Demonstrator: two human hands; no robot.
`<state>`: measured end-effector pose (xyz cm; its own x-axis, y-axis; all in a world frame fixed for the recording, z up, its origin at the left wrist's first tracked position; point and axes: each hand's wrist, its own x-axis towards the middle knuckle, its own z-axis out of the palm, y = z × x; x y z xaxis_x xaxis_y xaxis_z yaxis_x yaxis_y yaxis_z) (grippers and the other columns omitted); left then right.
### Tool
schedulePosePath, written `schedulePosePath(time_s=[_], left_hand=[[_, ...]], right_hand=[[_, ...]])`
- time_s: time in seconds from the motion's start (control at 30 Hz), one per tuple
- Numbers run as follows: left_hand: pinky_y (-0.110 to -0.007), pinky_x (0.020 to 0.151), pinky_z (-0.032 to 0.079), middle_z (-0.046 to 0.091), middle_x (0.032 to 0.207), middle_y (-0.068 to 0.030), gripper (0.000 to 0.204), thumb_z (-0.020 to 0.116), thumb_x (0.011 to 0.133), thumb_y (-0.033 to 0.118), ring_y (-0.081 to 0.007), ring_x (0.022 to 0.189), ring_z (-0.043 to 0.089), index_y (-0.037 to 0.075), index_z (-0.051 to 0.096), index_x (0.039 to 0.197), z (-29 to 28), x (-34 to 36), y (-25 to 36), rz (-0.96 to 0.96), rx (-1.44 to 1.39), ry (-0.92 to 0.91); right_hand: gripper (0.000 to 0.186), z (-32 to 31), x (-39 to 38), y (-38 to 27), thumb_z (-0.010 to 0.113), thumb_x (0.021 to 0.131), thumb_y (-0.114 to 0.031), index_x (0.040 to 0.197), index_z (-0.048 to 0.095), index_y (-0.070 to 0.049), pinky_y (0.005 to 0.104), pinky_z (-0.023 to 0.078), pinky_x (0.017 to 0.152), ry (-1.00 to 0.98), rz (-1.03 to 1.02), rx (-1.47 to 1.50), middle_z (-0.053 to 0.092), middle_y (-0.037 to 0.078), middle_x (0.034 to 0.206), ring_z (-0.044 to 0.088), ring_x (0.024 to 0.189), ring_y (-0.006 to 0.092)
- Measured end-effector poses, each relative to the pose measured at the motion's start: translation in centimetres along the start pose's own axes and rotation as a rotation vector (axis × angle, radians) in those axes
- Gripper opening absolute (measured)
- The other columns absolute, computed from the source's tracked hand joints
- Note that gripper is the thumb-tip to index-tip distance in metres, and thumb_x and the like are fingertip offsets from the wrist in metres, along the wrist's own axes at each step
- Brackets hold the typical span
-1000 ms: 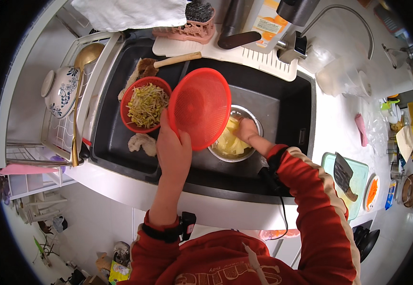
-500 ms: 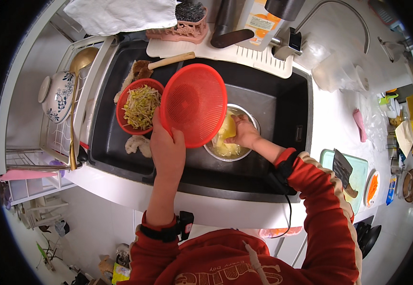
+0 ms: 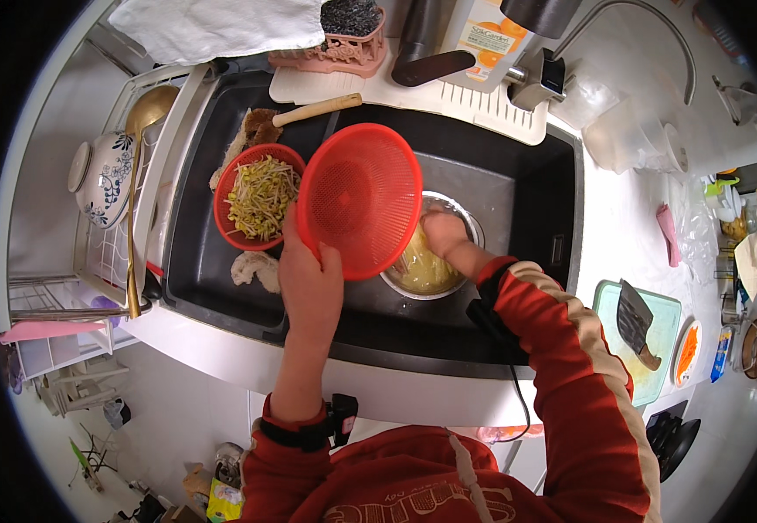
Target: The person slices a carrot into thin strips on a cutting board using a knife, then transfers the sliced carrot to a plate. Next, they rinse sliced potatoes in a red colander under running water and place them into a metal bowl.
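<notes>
One black double sink (image 3: 531,218) here, plus one red sweatshirt (image 3: 396,479) with chest lettering. Left hand (image 3: 311,279) is clamped on the near rim of a red colander (image 3: 361,200). Right hand (image 3: 446,234) is dipped into one metal bowl (image 3: 465,213) of yellow slices (image 3: 431,266), can't tell how open. Also one smaller red basket (image 3: 221,209) of bean sprouts (image 3: 261,196), one bottle (image 3: 485,44) with a printed orange-fruit label.

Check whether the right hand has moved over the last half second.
Yes: against the black sink, the right hand has moved left and slightly away from the body.
</notes>
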<state>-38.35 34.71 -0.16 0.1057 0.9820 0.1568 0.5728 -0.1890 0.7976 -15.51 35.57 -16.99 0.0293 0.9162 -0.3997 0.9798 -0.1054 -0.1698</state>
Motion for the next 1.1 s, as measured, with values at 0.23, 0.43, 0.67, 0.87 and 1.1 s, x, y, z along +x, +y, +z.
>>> schedulePosePath(time_s=[0.23, 0.43, 0.67, 0.87, 1.1], left_hand=[[-0.038, 0.085, 0.048, 0.06, 0.112, -0.0233, 0.052, 0.047, 0.083, -0.001, -0.0343, 0.099, 0.062, -0.008, 0.035, 0.133, -0.3, 0.0, 0.3, -0.001, -0.002, 0.01], [-0.038, 0.088, 0.047, 0.058, 0.115, -0.0236, 0.053, 0.046, 0.083, -0.001, -0.0348, 0.103, 0.06, -0.008, 0.035, 0.133, -0.3, 0.0, 0.4, -0.025, -0.009, -0.001], [-0.04, 0.091, 0.046, 0.056, 0.119, -0.0237, 0.055, 0.047, 0.082, -0.001, -0.0366, 0.107, 0.057, -0.007, 0.032, 0.135, 0.5, -0.2, 0.3, 0.023, 0.066, -0.008], [-0.041, 0.091, 0.046, 0.051, 0.126, -0.0247, 0.058, 0.046, 0.082, 0.001, -0.0372, 0.109, 0.056, -0.006, 0.03, 0.137, 0.7, -0.6, -0.5, -0.027, 0.146, -0.057], [-0.043, 0.087, 0.05, 0.044, 0.134, -0.0255, 0.058, 0.047, 0.081, 0.003, -0.0385, 0.108, 0.057, -0.006, 0.029, 0.136, 1.6, -0.5, -0.4, -0.044, 0.309, -0.082]], right_hand=[[0.049, -4.2, -2.1, 0.6, 0.072, 0.073, -0.024, 0.118, 0.06, -0.008, 0.0388, 0.048, 0.088, -0.044, 0.096, 0.356, 0.065, 0.015, 0.109, 0.061, 0.102, 0.0312], [0.102, -5.0, -5.6, 0.9, 0.085, 0.058, -0.035, 0.141, 0.034, -0.008, 0.0398, 0.036, 0.103, -0.092, -0.086, 0.325, 0.042, 0.019, 0.137, 0.038, 0.127, 0.0369], [0.12, -0.4, -4.1, -1.8, 0.083, 0.059, -0.024, 0.149, 0.005, -0.015, 0.0408, 0.042, 0.1, -0.226, 0.059, 0.01, 0.021, 0.023, 0.145, 0.041, 0.121, 0.0454], [0.05, 2.0, -1.6, 0.5, 0.058, 0.075, -0.003, 0.124, 0.053, -0.012, 0.0395, 0.048, 0.09, 0.041, 0.025, 0.26, 0.045, 0.024, 0.129, 0.057, 0.106, 0.037], [0.036, 2.1, -2.2, 2.5, 0.06, 0.077, -0.001, 0.112, 0.066, -0.012, 0.0355, 0.043, 0.096, 0.174, 0.03, 0.476, 0.054, 0.019, 0.121, 0.053, 0.113, 0.0337]])
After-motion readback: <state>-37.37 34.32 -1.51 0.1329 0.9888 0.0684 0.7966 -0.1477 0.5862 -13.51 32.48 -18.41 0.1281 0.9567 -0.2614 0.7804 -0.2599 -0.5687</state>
